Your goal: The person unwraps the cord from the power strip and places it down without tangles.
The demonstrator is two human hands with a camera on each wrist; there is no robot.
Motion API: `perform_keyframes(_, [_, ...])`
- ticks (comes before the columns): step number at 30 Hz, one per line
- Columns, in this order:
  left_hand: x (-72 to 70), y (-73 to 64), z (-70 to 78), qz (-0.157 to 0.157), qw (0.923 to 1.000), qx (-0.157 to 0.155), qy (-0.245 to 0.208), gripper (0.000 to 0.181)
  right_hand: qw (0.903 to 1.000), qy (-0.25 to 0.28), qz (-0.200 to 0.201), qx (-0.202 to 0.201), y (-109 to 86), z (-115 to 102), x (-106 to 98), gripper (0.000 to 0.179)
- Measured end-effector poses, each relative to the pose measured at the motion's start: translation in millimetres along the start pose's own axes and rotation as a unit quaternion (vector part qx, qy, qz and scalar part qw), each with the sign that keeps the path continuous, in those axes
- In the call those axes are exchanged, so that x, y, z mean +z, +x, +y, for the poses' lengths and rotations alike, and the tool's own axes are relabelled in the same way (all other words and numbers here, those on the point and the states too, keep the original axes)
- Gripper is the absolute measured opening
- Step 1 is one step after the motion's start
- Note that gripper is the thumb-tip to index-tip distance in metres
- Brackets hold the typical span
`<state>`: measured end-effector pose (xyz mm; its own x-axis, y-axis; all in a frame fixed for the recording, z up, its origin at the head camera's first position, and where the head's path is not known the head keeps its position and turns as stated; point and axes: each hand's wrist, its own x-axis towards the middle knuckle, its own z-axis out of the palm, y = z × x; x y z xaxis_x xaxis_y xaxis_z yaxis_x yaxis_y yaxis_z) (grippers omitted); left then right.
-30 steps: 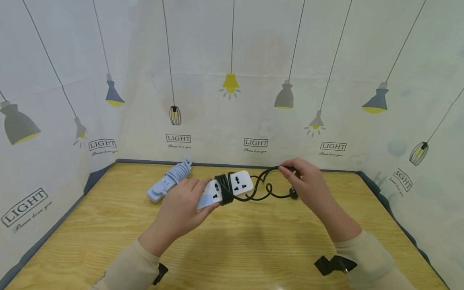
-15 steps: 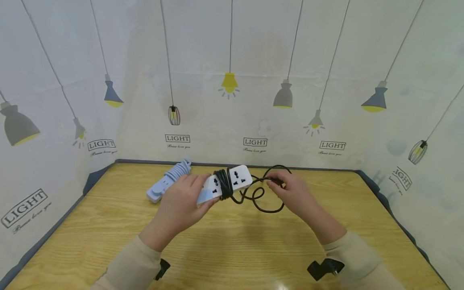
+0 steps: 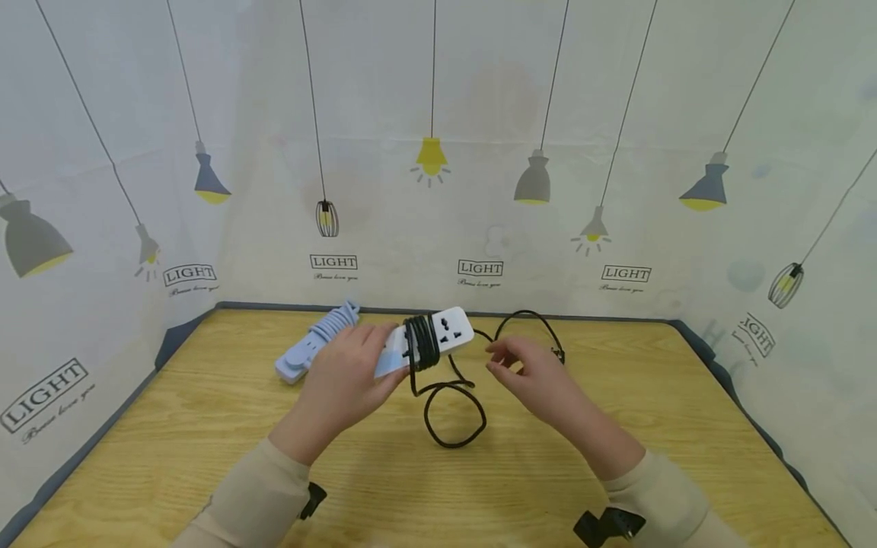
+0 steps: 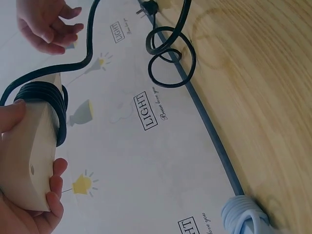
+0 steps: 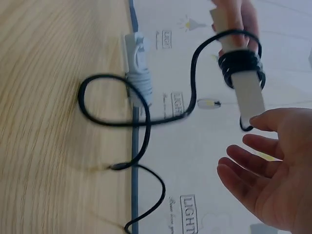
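Observation:
In the head view my left hand (image 3: 342,380) grips a white power strip (image 3: 454,329) by its near end. The strip is held above the table and tilted up to the right. Several turns of black cord (image 3: 423,342) are wound round its middle. From the turns the cord's loose part hangs in a loop below the strip. My right hand (image 3: 534,373) hovers just right of the strip's far end. Its fingers are spread and hold nothing, as the right wrist view shows. The cord's black plug (image 4: 149,7) shows at the top of the left wrist view.
A light blue power strip (image 3: 296,361) lies at the back left of the wooden table (image 3: 425,502), its own cord coiled round it. Behind the table hangs a pale cloth (image 3: 384,91) printed with lamps. Dark edging runs along the table's back.
My right hand has moved left and let go of the black cord. The cord's loose loop has dropped below the strip. My left hand keeps its grip, the strip tilting up slightly.

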<state>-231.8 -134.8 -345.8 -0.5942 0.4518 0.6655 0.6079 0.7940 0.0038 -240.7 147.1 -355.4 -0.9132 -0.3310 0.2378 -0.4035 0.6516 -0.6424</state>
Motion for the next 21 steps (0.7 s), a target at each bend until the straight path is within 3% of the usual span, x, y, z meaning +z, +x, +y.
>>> perform_keyframes(5, [1.9, 1.2, -0.3, -0.006, 1.0, -0.006, 0.0, 0.056, 0.9992, 0.011, 0.003, -0.037, -5.8, -22, 6, 0.02])
perform_keyframes(8, [2.7, 2.4, 1.3, -0.003, 1.0, -0.005, -0.001, 0.056, 0.9967, 0.008, 0.01, -0.08, -8.6, -34, 9, 0.017])
perform_keyframes(14, [5.2, 4.5, 6.3, 0.001, 1.0, 0.0, -0.009, 0.054, 0.9877, -0.02, 0.066, -0.14, -8.2, -55, 16, 0.014])
perform_keyframes(21, [6.8, 6.1, 11.8, 0.002, 0.9999, 0.011, -0.002, 0.052, 0.9775, -0.088, 0.112, -0.156, -4.4, -66, 31, 0.017])
